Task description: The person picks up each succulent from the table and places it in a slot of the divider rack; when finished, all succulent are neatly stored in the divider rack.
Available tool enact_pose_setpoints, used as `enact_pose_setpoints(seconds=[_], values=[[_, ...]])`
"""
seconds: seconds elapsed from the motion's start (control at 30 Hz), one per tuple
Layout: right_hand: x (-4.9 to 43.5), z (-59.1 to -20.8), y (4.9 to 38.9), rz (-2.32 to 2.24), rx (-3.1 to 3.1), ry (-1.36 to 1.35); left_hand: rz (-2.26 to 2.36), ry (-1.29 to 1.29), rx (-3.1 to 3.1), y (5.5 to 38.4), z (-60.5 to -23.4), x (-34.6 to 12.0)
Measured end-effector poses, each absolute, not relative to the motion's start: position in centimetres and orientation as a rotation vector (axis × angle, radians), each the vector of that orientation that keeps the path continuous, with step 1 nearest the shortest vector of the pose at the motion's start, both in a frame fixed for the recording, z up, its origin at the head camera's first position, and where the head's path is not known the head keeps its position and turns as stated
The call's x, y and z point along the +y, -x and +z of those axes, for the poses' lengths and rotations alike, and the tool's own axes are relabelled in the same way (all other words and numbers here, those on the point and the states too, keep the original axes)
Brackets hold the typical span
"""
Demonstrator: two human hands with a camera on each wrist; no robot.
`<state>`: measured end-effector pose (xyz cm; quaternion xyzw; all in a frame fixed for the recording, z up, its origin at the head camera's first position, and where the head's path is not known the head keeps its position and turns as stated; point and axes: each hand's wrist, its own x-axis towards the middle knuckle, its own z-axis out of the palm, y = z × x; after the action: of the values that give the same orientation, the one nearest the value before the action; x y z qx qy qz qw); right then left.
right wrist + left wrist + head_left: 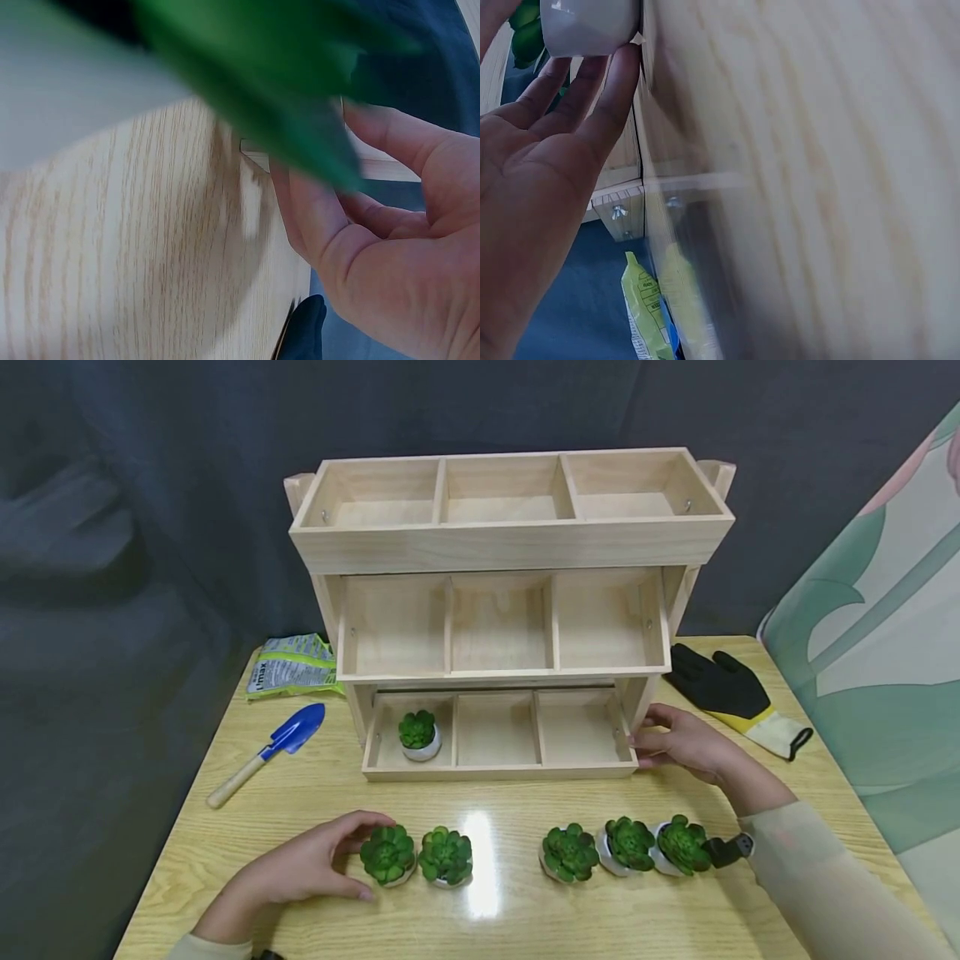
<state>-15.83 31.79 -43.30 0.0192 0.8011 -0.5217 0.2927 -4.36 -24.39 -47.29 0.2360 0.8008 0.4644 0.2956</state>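
One white-potted green succulent (387, 855) seems light; I prefer its pot (592, 26). My left hand (311, 864) touches it loosely, right hand (686, 743) grips pale wooden rack (517, 550).

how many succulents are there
6 white-potted green succulents: one in the bottom left compartment of the pale wooden rack, two on the light wooden table by the left hand, three further right.

The left hand (300, 865) is held on the near side, its fingers (367, 820) loosely curved and its thumb (348, 887) extended apart from them; the right hand (686, 747) is stretched further forward, its fingers bent; the right arm (825, 877) is reached out diagonally; both wrists are angled inward; the left arm is mostly cut off below.
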Motion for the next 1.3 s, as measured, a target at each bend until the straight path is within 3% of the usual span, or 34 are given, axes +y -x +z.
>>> enact_pose_setpoints(seconds=[1.3], values=[[31.81,-43.34,15.76,-1.390,2.134,-0.049,1.196,-0.594,2.216,4.27,-47.47,-23.78]])
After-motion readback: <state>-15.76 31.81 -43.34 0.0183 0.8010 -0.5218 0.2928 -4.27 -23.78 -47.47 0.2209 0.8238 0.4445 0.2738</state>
